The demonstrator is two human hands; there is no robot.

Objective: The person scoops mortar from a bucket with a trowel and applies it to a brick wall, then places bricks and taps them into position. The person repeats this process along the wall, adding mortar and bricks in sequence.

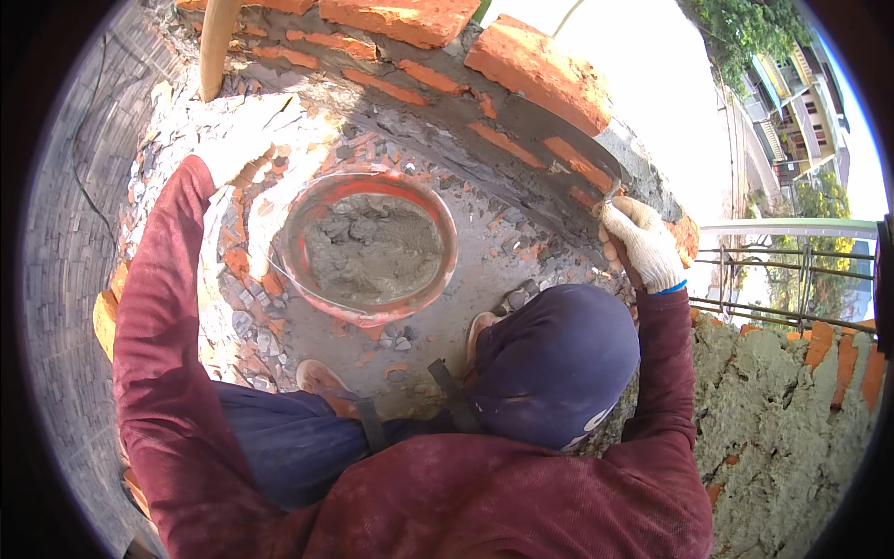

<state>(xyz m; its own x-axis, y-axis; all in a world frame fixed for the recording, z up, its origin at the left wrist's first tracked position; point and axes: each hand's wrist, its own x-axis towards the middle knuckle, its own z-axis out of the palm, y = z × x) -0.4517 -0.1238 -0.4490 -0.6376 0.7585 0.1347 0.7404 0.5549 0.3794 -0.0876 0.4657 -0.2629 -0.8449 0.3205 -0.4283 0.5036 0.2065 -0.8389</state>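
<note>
My right hand [644, 247], in a pale knit glove with a blue cuff, is closed on a trowel. The trowel's grey blade [573, 140] lies along the brick wall [410, 79], just under a top-row brick [540, 73]. Mortar smears the joints and face of that wall. At the left, my gloved left hand [233, 163] reaches low over broken brick and rubble. Strong sun washes out its fingers, so their grip is unclear. Between my arms stands a round orange-red tub [445, 228] with wet grey mortar [372, 247] inside.
A wooden pole [219, 47] stands at the upper left. Brick and mortar chips [265, 340] litter the ground round the tub, near my feet. To the right are steel bars [782, 265] and a rough mortared wall [764, 419]. A grey tiled surface [79, 279] lies at far left.
</note>
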